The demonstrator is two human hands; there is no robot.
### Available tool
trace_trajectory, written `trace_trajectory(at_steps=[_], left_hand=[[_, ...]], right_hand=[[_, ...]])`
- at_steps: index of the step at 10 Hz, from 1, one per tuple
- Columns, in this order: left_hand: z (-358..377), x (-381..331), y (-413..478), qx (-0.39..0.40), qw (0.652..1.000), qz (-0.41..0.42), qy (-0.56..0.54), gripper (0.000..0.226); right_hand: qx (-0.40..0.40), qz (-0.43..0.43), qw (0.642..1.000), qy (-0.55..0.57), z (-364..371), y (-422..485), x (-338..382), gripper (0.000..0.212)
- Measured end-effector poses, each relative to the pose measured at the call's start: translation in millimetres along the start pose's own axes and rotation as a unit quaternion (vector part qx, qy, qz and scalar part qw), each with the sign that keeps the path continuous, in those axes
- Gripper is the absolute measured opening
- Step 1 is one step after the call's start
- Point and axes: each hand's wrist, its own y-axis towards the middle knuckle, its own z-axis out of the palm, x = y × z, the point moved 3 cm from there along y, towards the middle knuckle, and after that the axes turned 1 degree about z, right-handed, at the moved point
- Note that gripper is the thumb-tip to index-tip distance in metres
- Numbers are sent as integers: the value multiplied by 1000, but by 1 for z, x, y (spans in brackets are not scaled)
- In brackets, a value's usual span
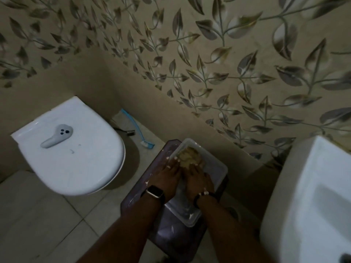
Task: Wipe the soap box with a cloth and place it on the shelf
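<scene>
A clear plastic soap box (212,164) lies on a dark purple stool (144,198) at about 6 o'clock in the view, tilted so its long side runs from 11 o'clock to 5 o'clock, and its near end reaches toward the stool's front edge. Inside the far half of the box sits a crumpled yellowish cloth (188,155). Both hands are down in the box side by side: the left hand (170,177) presses on the left part of the cloth with its fingers (175,162) spread a little and lying flat on it, and the right hand (197,179) lies just beside, its fingers (191,166) also laid on the cloth, slightly apart; neither hand is visibly closed around anything, though how far the fingertips curl into the cloth cannot be told. The left wrist carries a watch (154,192) with a dark strap, the right wrist a dark beaded bracelet (204,195). At 9 o'clock stands a white toilet (85,160) with its lid down, and on the lid lies a pale grey handheld controller (57,135). Between the toilet and the stool, on the tiled floor (38,215) at about 11 o'clock from the box, lies a blue brush (138,130). At 3 o'clock to 4 o'clock the edge of a white washbasin (307,196) enters the view. Leaf-patterned wall tiles (228,63) fill the upper part.
</scene>
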Motion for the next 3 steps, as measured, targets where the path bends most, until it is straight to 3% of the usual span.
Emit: trace_trajectory(at_steps=[3], left_hand=[[-51,-3,-9,-41,996,-38,-68,61]], right_hand=[[-69,-10,997,27,-39,-15,7,55]])
